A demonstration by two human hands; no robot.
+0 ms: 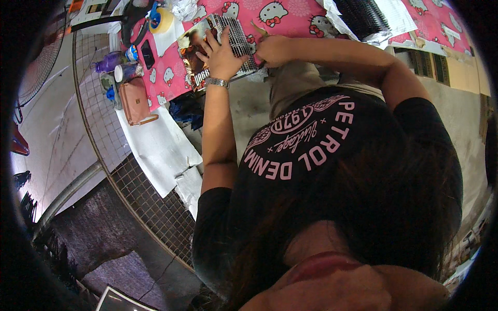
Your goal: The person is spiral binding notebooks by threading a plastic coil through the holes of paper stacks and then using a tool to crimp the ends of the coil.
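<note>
My left hand point(224, 58) lies flat with its fingers spread on a glossy printed sheet or magazine point(191, 45) at the near edge of the table. Dark and silvery strips in close rows point(236, 35) rest on that sheet, partly under my fingers. Just to the right, my right hand point(272, 51) is closed, its fingers curled at the end of the rows. A thin tan tip point(259, 29) sticks out beyond it; what the hand holds is too hidden to name.
A pink patterned cloth point(298, 11) covers the table. Black strips point(363, 18) lie on white paper at right. Leftward are a tape roll point(164, 22), phone point(148, 55), purple bottle point(108, 62), white-lidded jar point(123, 72) and pinkish pouch point(134, 101). Wire mesh point(150, 199) borders my left.
</note>
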